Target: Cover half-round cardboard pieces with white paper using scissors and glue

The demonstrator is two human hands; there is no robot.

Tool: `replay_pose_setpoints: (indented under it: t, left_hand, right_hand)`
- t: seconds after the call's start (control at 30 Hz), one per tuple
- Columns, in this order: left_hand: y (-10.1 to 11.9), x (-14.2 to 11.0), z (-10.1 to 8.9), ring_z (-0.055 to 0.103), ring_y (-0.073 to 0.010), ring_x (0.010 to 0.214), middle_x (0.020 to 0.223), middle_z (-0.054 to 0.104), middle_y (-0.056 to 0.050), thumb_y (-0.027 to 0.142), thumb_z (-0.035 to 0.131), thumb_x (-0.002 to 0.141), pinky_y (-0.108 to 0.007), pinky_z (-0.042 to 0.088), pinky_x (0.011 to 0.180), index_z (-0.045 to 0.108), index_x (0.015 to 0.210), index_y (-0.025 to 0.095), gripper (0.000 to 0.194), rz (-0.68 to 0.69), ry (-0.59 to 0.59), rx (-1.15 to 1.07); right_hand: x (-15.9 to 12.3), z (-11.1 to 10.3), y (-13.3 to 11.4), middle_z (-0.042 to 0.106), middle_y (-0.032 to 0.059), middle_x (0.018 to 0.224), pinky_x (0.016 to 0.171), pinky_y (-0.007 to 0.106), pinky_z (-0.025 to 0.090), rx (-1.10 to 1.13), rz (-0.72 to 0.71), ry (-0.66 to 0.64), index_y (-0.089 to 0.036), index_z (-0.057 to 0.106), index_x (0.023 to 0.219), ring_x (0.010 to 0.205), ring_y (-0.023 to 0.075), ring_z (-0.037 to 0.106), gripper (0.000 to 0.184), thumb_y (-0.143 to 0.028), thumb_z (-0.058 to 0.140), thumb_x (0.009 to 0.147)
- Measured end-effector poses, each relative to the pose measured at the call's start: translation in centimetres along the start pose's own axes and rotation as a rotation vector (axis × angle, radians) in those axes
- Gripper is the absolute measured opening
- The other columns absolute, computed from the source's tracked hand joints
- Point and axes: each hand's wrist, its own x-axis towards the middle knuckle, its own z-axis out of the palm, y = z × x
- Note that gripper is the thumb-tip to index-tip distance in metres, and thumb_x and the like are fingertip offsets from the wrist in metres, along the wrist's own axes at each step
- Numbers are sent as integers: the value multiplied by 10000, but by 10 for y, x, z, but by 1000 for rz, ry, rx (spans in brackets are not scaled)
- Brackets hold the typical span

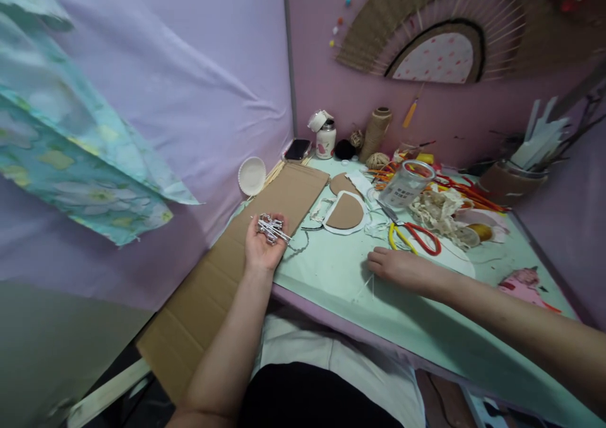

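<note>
My left hand is palm up over the cardboard's edge, its fingers curled around a small heap of shiny silvery pieces with thin pale sticks among them. A dark twisted strand trails from beside it onto the table. My right hand is low over the table, palm down, fingers bent together; what they hold, if anything, is hidden. Thin white sticks show just below its fingertips. Behind that hand lie scissors with red and yellow handles. A half-round cardboard piece on a white backing lies between the hands.
Long cardboard overhangs the table's left edge. A clear jar, lace and orange cords crowd the right back. A phone, a white bottle and a twine spool stand or lie along the wall.
</note>
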Motion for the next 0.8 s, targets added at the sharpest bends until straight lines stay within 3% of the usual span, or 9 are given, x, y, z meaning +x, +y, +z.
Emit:
replay_pose_setpoints:
  t: [0.23, 0.4, 0.53, 0.67, 0.8]
  left_hand:
    - [-4, 7, -4, 699, -148, 691, 701, 681, -25, 269, 528, 929, -341, 607, 783, 595, 838, 143, 169, -9, 30, 3]
    - [-5, 10, -6, 698, -148, 701, 704, 677, -19, 269, 532, 923, -344, 604, 792, 599, 840, 150, 160, -2, 41, 18]
    - [-5, 9, -6, 699, -148, 705, 711, 680, -17, 275, 525, 929, -339, 604, 793, 597, 843, 146, 171, 7, 33, 15]
    - [-6, 8, -6, 702, -153, 718, 716, 681, -16, 274, 530, 928, -346, 603, 803, 597, 842, 144, 169, 15, 38, 32]
    - [-11, 7, -6, 701, -148, 721, 729, 684, -25, 268, 526, 928, -343, 602, 809, 601, 841, 149, 165, 9, 60, 37]
  right_hand:
    - [-6, 2, 6, 648, 77, 866, 643, 280, 393, -11, -99, 24, -177, 637, 961, 811, 199, 587, 208, -71, 458, 945]
    - [5, -8, 16, 639, 69, 845, 604, 267, 347, 17, -148, -41, -173, 626, 807, 767, 174, 579, 220, -73, 480, 937]
    - [14, -14, 18, 645, 72, 883, 642, 263, 369, 57, -33, -71, -169, 646, 919, 791, 178, 600, 214, -80, 454, 942]
    - [21, -11, 12, 657, 97, 911, 663, 266, 392, 97, -17, -126, -160, 652, 918, 824, 189, 611, 201, -85, 466, 929]
    - [30, -21, 2, 668, 103, 862, 652, 262, 413, 227, 229, -102, -153, 639, 817, 758, 180, 611, 164, -67, 508, 867]
